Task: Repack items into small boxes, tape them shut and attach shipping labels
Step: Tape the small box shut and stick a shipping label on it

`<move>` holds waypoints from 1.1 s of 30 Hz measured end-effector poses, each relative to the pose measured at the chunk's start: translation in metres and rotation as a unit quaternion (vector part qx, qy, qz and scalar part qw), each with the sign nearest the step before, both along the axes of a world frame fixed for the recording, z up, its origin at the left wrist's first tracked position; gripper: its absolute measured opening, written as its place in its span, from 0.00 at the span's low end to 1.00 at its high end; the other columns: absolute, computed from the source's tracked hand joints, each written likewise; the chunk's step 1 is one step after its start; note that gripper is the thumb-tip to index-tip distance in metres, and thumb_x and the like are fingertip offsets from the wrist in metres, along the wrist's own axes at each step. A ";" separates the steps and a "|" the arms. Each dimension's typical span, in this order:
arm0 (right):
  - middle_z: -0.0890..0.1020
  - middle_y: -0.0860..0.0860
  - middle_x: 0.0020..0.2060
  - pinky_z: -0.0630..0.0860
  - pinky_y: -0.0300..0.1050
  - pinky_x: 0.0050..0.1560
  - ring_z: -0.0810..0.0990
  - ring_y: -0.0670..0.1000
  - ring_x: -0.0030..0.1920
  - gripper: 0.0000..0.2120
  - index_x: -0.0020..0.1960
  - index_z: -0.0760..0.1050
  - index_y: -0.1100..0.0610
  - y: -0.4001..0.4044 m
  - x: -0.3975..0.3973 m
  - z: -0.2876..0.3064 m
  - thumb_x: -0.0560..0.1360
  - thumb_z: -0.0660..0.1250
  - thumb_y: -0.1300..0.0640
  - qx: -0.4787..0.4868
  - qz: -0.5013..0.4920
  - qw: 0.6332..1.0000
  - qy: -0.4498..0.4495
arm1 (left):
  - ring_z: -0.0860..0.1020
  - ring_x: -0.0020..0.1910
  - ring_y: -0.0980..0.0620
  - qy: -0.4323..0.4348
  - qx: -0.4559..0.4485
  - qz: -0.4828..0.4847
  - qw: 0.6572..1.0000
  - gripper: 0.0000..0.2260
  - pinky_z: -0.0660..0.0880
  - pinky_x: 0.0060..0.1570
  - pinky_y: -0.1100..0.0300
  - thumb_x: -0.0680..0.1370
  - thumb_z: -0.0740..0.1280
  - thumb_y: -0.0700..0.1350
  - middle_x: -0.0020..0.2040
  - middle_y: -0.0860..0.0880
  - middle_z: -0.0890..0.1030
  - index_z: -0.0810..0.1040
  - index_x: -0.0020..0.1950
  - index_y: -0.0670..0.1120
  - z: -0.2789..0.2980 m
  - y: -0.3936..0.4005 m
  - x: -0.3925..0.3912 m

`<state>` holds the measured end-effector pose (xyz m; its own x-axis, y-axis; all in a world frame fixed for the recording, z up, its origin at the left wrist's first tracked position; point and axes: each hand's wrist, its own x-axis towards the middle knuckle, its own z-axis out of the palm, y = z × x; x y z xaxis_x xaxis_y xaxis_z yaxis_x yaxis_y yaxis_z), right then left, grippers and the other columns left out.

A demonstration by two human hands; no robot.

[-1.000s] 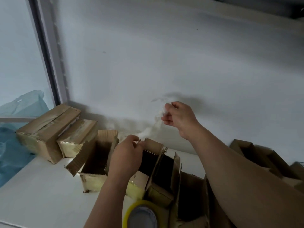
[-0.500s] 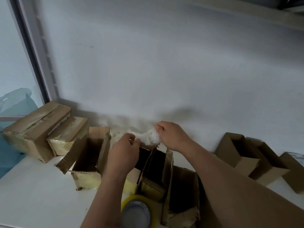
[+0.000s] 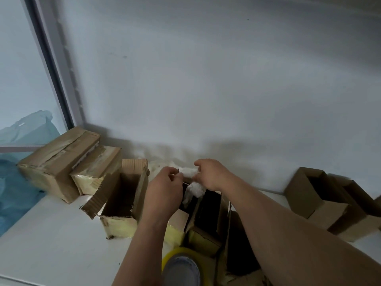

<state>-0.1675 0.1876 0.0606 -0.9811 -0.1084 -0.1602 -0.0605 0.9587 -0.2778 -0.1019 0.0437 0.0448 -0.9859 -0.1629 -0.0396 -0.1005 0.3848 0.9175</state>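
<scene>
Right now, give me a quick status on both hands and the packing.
Left hand and right hand both pinch the white wad. Wad above an open box, not yet in. Nothing blocking.

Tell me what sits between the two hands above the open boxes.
In the head view, a crumpled white plastic wad spans the gap between the left hand and right hand; both pinch it, its lower end hanging toward an open box.
</scene>
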 end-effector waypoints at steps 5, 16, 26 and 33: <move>0.77 0.57 0.64 0.71 0.44 0.61 0.75 0.56 0.64 0.19 0.68 0.74 0.57 -0.004 -0.001 -0.003 0.78 0.66 0.56 -0.002 -0.015 0.999 0.034 | 0.78 0.52 0.53 0.000 0.004 -0.004 1.000 0.12 0.78 0.53 0.52 0.81 0.62 0.52 0.56 0.52 0.81 0.76 0.63 0.51 0.002 -0.001 -0.001; 0.75 0.57 0.62 0.73 0.44 0.56 0.76 0.56 0.60 0.16 0.66 0.73 0.56 -0.006 -0.001 -0.008 0.78 0.64 0.60 0.034 -0.037 0.998 0.042 | 0.78 0.52 0.53 0.006 0.039 -0.011 0.999 0.13 0.78 0.53 0.52 0.81 0.63 0.52 0.56 0.52 0.81 0.75 0.64 0.51 0.005 -0.002 0.008; 0.82 0.50 0.53 0.74 0.44 0.56 0.78 0.51 0.55 0.09 0.54 0.80 0.56 0.020 0.020 0.016 0.80 0.62 0.59 -0.208 -0.114 0.966 0.099 | 0.79 0.52 0.53 0.021 0.061 -0.004 0.998 0.12 0.79 0.54 0.49 0.81 0.63 0.53 0.54 0.53 0.81 0.76 0.63 0.53 0.012 0.004 0.008; 0.79 0.40 0.44 0.72 0.35 0.41 0.76 0.41 0.45 0.06 0.50 0.78 0.50 0.079 0.091 0.039 0.80 0.62 0.57 -0.337 -0.218 0.896 0.190 | 0.79 0.49 0.52 0.048 0.041 -0.035 0.997 0.09 0.78 0.51 0.51 0.80 0.63 0.52 0.48 0.52 0.82 0.79 0.57 0.53 0.024 0.050 0.032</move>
